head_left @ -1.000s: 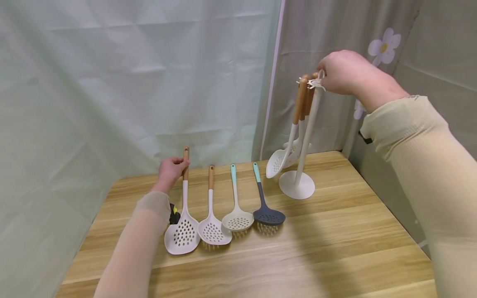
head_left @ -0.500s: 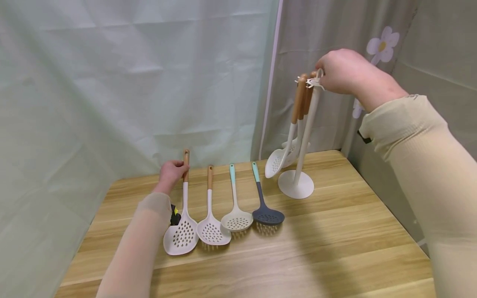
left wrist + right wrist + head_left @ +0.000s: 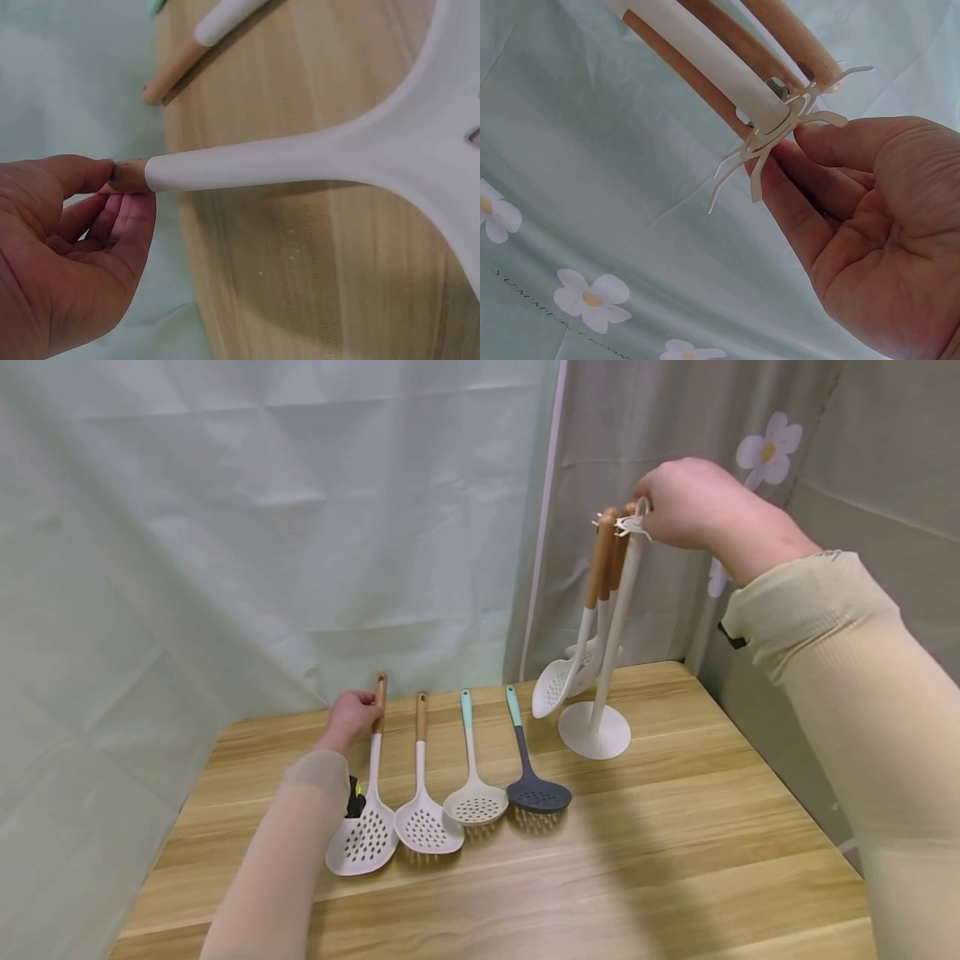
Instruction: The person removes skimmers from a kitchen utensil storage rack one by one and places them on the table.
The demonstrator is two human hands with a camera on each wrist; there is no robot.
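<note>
- Four skimmers are lying in a row on the table (image 3: 675, 877), left of centre in the head view, bowls toward you and handles pointing at the curtain (image 3: 225, 527).
- Your left hand (image 3: 351, 717) is pinching the wooden end of the leftmost skimmer (image 3: 365, 827); in the left wrist view the thumb and curled fingers (image 3: 112, 217) are closing on the handle tip at mid-left of the frame, with the white neck running off to the right.
- That skimmer's bowl is resting on the wood at lower left of centre, just beside the second skimmer (image 3: 424, 818).
- Further right in the row, a cream skimmer (image 3: 476, 797) and a dark skimmer (image 3: 534, 789), both with teal handle ends, are lying side by side.
- Your right hand (image 3: 693, 506) is up at the upper right, fingers loosely bent around the top of the rack (image 3: 596, 727); in the right wrist view the fingertips (image 3: 780, 176) are touching the prongs (image 3: 780, 139) at the post's top.
- Two or three wooden-handled utensils (image 3: 581, 635) are hanging from those prongs beside the post; the exact count is hard to tell.
- Standing at the table's far right edge, the rack's round base is sitting well apart from the row.
</note>
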